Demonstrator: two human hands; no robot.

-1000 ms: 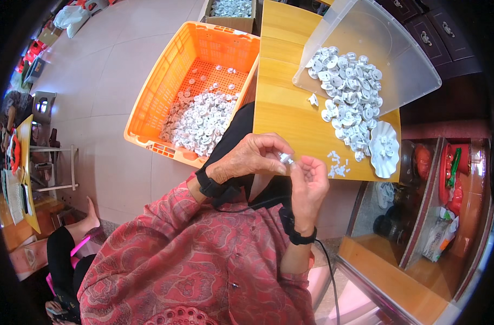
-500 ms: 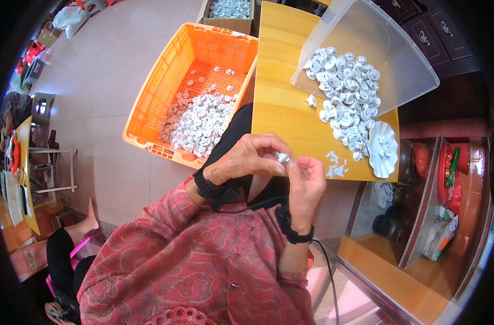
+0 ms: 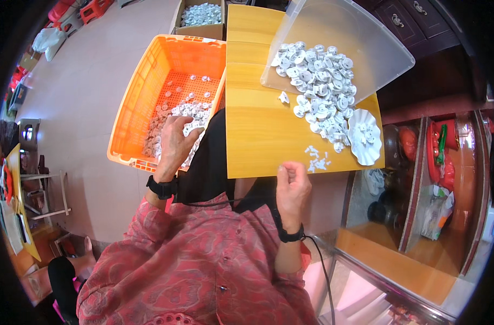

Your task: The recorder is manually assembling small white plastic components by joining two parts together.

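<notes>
My left hand point(image 3: 175, 142) is over the near side of an orange plastic crate point(image 3: 129, 103), thumb and fingers spread apart. Beneath it lie many small round white plastic parts point(image 3: 201, 112); I see none gripped. My right hand point(image 3: 293, 187) is closed just off the front edge of the yellow wooden table point(image 3: 249, 124), fingers curled in, and whatever they may hold is hidden. Close to it on the table are several tiny white plastic pieces point(image 3: 317, 160). Farther back a heap of larger white round parts point(image 3: 325, 89) spills from a tipped clear plastic bin point(image 3: 374, 49).
A white scalloped dish point(image 3: 365, 154) with a few small parts stands at the table's right edge. Behind the crate is a cardboard box point(image 3: 176, 24) of pale parts. Open shelves point(image 3: 404, 265) stand at right. A black cable point(image 3: 325, 271) runs from my right wrist.
My hands were together around a small white part; now they are apart. The left has moved left over the crate and opened, while the right has drawn slightly down. The view has shifted a little.
</notes>
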